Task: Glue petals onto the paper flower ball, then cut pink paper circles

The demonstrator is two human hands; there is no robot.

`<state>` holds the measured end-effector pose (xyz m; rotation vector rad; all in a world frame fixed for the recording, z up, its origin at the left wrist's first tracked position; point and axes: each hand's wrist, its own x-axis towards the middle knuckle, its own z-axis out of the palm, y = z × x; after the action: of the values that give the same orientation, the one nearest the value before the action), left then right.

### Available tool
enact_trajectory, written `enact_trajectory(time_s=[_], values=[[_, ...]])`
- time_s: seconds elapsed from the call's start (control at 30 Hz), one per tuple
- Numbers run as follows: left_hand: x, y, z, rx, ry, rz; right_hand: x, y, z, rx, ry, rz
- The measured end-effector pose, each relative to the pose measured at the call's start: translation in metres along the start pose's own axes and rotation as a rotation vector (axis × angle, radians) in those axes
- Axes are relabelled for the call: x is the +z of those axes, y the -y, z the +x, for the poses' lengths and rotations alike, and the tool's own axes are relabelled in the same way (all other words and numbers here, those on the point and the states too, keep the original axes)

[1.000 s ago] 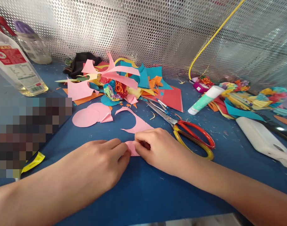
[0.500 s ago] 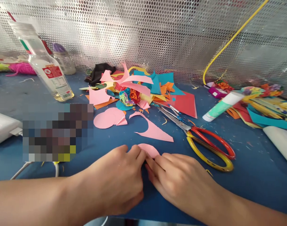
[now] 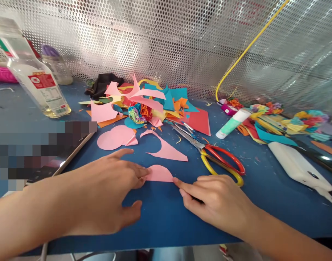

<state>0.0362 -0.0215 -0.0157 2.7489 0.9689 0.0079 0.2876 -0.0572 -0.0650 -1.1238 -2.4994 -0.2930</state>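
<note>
Left hand [image 3: 108, 188] lay flat, fingertips pinning pink piece [image 3: 159, 174] on bench [image 3: 160, 214]; my right hand [image 3: 214, 201], loosely curled, holding nothing, touched its right corner w/ forefinger. Long axis ran left-right btwn them.

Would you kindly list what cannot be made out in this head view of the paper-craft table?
- The pixelated block blurs whatever lies at the table's left.
- The bottle label print is too small to read; its top is cut by the upper edge.
- The left hand covers the left end of the folded pink paper.
- The right edge cuts off the white device.
- The right hand hides its own palm side.
</note>
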Motion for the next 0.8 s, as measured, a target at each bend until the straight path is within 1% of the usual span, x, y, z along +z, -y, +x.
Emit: enact_trajectory(time_s=[0.07, 0.13, 0.23, 0.27, 0.33, 0.4, 0.43, 0.5, 0.57, 0.67, 0.8], values=[[-0.002, 0.006, 0.004, -0.012, 0.012, -0.074, -0.001, -0.002, 0.003, -0.004, 0.017, 0.048], [-0.002, 0.011, 0.012, 0.004, -0.003, -0.145, -0.004, -0.004, 0.011, 0.034, 0.076, 0.127], [0.002, 0.012, 0.023, 0.036, -0.002, -0.216, -0.008, -0.003, 0.032, 0.183, 0.167, 0.265], [0.004, 0.012, 0.026, 0.012, -0.013, -0.229, -0.009, -0.003, 0.039, 0.234, 0.2, 0.296], [0.008, 0.01, 0.029, -0.083, -0.079, -0.256, -0.009, -0.004, 0.053, 0.286, 0.289, 0.344], [0.009, 0.009, 0.03, -0.164, -0.133, -0.268, -0.008, -0.005, 0.061, 0.267, 0.354, 0.398], [0.009, 0.009, 0.03, -0.173, -0.138, -0.268, -0.006, -0.006, 0.063, 0.244, 0.355, 0.431], [0.009, 0.009, 0.029, -0.149, -0.122, -0.255, -0.003, -0.008, 0.063, 0.206, 0.314, 0.477], [0.009, 0.01, 0.028, -0.119, -0.122, -0.233, 0.002, -0.01, 0.059, 0.169, 0.243, 0.487], [0.013, 0.012, 0.027, -0.077, -0.173, -0.159, 0.009, -0.011, 0.052, 0.118, 0.106, 0.467], [0.017, 0.013, 0.024, 0.057, -0.267, 0.023, 0.015, -0.011, 0.047, 0.031, -0.053, 0.419]])
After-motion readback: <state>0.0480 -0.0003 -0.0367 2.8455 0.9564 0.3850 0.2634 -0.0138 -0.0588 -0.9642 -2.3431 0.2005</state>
